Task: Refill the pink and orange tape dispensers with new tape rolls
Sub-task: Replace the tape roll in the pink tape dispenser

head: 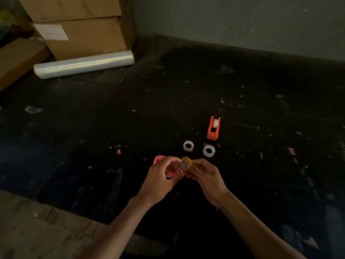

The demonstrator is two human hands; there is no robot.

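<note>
My left hand [160, 176] grips the pink tape dispenser [158, 160], which is mostly hidden behind its fingers. My right hand [205, 174] pinches a small tape roll with a yellow core [185, 163] right beside the dispenser. Farther out on the dark table stands the orange tape dispenser [213, 128] with a white roll seated in it. Between it and my hands lie two clear tape rolls, one on the left [188, 146] and one on the right [208, 150], both flat on the surface.
A large roll of stretch film [84, 64] lies at the back left against stacked cardboard boxes [80, 27]. A small red scrap [119, 151] and bits of tape litter the black table [242, 94]. Flat cardboard [37, 230] covers the near left corner.
</note>
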